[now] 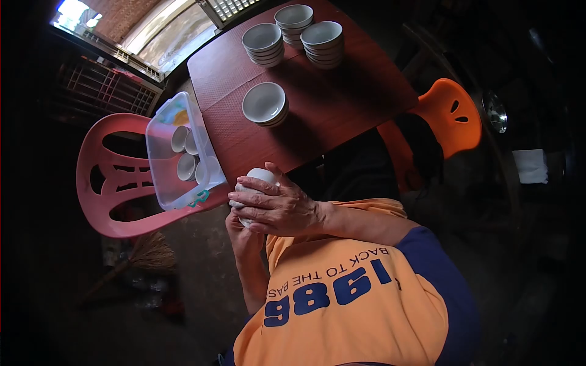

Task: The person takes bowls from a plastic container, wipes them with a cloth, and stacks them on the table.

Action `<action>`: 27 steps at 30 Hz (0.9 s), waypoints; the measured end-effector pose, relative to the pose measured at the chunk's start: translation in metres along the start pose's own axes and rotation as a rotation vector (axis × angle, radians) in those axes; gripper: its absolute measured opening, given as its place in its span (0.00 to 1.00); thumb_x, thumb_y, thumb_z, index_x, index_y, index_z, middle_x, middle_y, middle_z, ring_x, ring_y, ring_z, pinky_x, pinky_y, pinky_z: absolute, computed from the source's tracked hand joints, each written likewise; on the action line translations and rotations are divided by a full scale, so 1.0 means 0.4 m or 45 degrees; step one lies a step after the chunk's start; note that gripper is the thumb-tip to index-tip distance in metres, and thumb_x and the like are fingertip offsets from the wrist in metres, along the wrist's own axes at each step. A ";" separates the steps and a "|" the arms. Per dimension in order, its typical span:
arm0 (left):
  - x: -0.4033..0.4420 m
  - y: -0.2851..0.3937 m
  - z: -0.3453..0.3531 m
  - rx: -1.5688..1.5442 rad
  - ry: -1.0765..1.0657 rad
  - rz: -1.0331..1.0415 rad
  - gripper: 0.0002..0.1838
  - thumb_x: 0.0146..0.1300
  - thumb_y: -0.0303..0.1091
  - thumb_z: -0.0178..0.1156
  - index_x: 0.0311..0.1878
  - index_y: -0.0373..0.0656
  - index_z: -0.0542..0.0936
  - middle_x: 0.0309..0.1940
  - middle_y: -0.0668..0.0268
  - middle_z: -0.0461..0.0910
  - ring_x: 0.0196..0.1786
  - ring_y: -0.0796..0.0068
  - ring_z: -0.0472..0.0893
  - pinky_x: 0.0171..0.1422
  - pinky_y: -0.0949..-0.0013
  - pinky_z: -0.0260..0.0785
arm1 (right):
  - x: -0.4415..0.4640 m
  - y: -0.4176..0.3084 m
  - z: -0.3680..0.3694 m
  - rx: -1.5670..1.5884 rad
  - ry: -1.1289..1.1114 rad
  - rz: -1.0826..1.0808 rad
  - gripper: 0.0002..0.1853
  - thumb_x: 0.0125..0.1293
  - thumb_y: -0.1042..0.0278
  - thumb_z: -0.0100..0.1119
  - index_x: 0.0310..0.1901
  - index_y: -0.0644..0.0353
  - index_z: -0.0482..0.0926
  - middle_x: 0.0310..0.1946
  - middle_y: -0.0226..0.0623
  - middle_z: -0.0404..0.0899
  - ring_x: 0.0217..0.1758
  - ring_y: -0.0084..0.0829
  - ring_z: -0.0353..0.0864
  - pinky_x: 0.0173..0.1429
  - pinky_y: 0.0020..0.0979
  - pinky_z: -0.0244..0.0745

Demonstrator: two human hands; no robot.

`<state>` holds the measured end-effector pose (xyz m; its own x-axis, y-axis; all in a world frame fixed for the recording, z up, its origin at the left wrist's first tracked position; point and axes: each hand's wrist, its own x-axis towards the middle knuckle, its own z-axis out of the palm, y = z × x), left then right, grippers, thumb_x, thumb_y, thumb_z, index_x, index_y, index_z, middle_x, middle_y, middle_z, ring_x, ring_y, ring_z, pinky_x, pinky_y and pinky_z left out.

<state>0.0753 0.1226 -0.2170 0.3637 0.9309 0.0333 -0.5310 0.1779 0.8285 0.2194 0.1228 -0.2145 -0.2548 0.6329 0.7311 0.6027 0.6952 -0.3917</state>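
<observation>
Close to my body, near the table's front corner, both hands are wrapped round a white bowl [262, 176]. My right hand [278, 204] lies across its outside with the fingers curled. Beneath it, my left hand [244, 236] grips from below, partly hidden by the right. White also shows between and under the fingers; whether that is one bowl or a stack, I cannot tell. On the red table [360, 97], a short stack of white bowls [264, 102] stands nearest to my hands. Farther back are three taller stacks, a left one [262, 39], a middle one [294, 18] and a right one [323, 36].
A clear plastic box [168, 195] rests on a pink chair [97, 158] at the left, with several white cups or bowls [186, 166] inside. An orange chair [458, 119] stands at the table's right. A straw broom [149, 253] lies on the dark floor.
</observation>
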 end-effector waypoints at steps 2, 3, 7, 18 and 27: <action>-0.003 0.006 -0.007 0.096 -0.021 -0.067 0.18 0.60 0.21 0.60 0.53 0.30 0.72 0.46 0.61 0.78 0.47 0.77 0.77 0.55 0.73 0.70 | 0.003 0.013 -0.006 0.080 0.010 0.207 0.19 0.64 0.56 0.53 0.54 0.54 0.76 0.56 0.39 0.74 0.62 0.39 0.71 0.69 0.61 0.45; -0.008 0.009 -0.011 0.205 -0.072 -0.107 0.17 0.59 0.20 0.60 0.52 0.29 0.73 0.46 0.61 0.78 0.47 0.77 0.77 0.55 0.73 0.70 | 0.005 0.027 -0.008 0.165 -0.011 0.375 0.19 0.64 0.56 0.54 0.53 0.55 0.75 0.54 0.41 0.75 0.60 0.40 0.72 0.69 0.62 0.46; -0.014 0.012 -0.003 0.339 -0.162 -0.182 0.16 0.58 0.17 0.60 0.51 0.28 0.75 0.44 0.61 0.80 0.47 0.77 0.78 0.55 0.73 0.70 | -0.012 0.137 -0.003 0.643 -0.345 0.703 0.08 0.63 0.68 0.50 0.36 0.65 0.73 0.31 0.39 0.77 0.45 0.40 0.78 0.58 0.40 0.67; -0.010 0.029 -0.008 0.086 -0.170 -0.152 0.17 0.54 0.20 0.64 0.48 0.27 0.76 0.43 0.59 0.80 0.46 0.76 0.79 0.53 0.71 0.70 | -0.023 0.158 -0.014 1.682 -0.365 1.076 0.22 0.73 0.51 0.39 0.34 0.61 0.75 0.27 0.28 0.73 0.33 0.21 0.70 0.44 0.26 0.68; 0.019 -0.010 -0.006 -0.002 -0.022 0.006 0.20 0.57 0.21 0.62 0.54 0.29 0.72 0.48 0.59 0.78 0.49 0.75 0.78 0.57 0.71 0.69 | 0.019 0.029 -0.031 0.293 -0.001 0.292 0.21 0.68 0.59 0.50 0.58 0.63 0.72 0.62 0.50 0.68 0.67 0.46 0.66 0.72 0.41 0.53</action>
<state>0.0784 0.1299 -0.2214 0.3747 0.9260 0.0467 -0.5335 0.1742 0.8277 0.2338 0.1317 -0.2066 -0.1324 0.7823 0.6087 0.4578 0.5930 -0.6624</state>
